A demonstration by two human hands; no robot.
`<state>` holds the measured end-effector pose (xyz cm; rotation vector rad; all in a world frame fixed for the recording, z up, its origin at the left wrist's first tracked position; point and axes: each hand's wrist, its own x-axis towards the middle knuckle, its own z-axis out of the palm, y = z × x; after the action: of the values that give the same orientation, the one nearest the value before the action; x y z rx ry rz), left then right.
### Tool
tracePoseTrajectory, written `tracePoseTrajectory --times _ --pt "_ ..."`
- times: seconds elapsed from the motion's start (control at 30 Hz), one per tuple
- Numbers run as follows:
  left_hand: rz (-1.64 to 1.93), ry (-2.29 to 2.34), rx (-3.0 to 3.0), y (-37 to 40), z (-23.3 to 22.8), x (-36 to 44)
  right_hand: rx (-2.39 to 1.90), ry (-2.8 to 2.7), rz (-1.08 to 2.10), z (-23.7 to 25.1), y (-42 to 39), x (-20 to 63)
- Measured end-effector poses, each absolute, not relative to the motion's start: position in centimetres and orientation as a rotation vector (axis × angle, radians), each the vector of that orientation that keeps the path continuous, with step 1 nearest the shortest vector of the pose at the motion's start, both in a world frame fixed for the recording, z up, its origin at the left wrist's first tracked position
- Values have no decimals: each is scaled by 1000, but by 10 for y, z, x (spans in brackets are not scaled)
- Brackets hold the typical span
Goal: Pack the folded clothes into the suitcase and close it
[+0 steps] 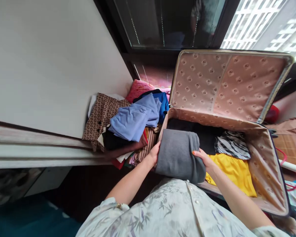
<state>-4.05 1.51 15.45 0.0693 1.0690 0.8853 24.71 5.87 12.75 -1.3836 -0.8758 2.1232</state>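
Note:
Between my two hands is a folded grey garment point(177, 154), held over the left part of an open suitcase point(277, 171). My left hand point(155, 153) grips its left edge, the fingers mostly hidden beneath. On the right edge my right hand point(204, 158) is closed, with the thumb on top. Inside the suitcase lie black clothing point(207, 135), a black-and-white striped garment point(233, 144) and a yellow garment point(233, 171). The grey garment hides the suitcase's near left corner.
Left of the suitcase is a heap of clothes, with a folded blue garment point(132, 120) on top and a brown patterned garment point(102, 115) beside it. The raised suitcase lid point(227, 82) stands by the window. A white wall point(51, 65) bounds the left side.

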Motion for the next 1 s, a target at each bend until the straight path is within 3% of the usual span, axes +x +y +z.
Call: tracePoseTrajectory --times 0.2,0.53,0.77,0.9,1.0 --pt "719 941 64 10 108 -16 -1580 -672 2143 103 50 268" --pt "945 1150 255 111 109 -20 -1366 -1216 1777 105 178 244" --pt "928 1275 170 131 75 -18 -1484 -1409 1719 61 216 236" --pt "909 1437 496 164 60 -31 -1463 -1456 1684 32 226 231" --pt "761 1846 831 188 40 -26 -1505 -1541 1568 -1 235 220"
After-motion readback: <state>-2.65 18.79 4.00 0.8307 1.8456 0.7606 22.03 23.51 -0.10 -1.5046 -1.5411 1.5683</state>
